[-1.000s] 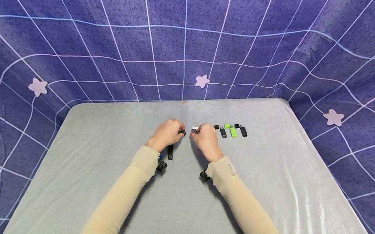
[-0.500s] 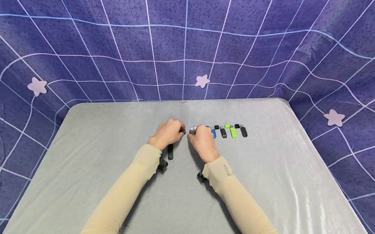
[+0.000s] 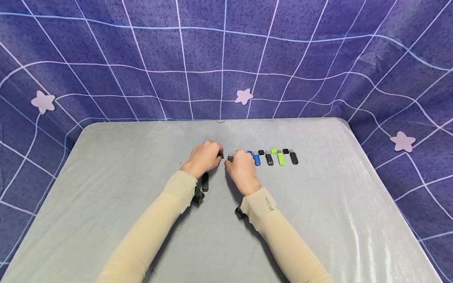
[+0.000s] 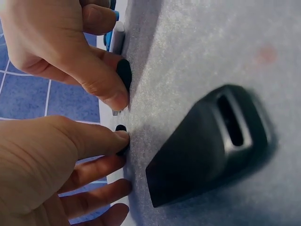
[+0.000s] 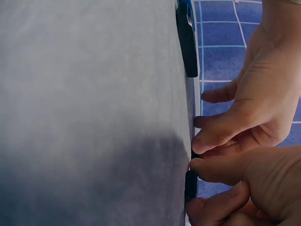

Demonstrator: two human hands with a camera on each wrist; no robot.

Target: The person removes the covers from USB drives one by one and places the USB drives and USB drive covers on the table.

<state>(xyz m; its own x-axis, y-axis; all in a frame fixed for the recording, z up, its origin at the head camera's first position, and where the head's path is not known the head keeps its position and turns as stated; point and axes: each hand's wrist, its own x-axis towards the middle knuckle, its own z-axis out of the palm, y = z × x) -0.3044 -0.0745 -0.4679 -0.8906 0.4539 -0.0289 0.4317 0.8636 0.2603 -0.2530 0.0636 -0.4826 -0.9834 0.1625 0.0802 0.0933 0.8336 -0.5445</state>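
My left hand (image 3: 205, 155) pinches a small black USB stick cap (image 4: 122, 149) between thumb and finger, low over the cloth. Just to its right, my right hand (image 3: 243, 170) holds a black USB stick (image 4: 124, 74) by its body; the metal plug (image 3: 230, 154) shows at the far end. The fingertips of both hands are close together, with the stick and cap a small gap apart. Another black USB stick (image 3: 205, 182) lies near my left wrist and looms large in the left wrist view. The right hand partly hides a pale piece behind it.
Right of my hands, uncapped sticks lie in a row: blue (image 3: 257, 159), black (image 3: 269, 158), green (image 3: 281, 158) and another black one (image 3: 294, 158). Their caps, such as the green cap (image 3: 273, 150), sit at their plug ends. A grey cloth (image 3: 326, 221) covers the table.
My right hand has shifted left with the black stick, nearer to the left hand, uncovering the blue stick and its cap. The left hand has barely moved and still pinches the small black cap.
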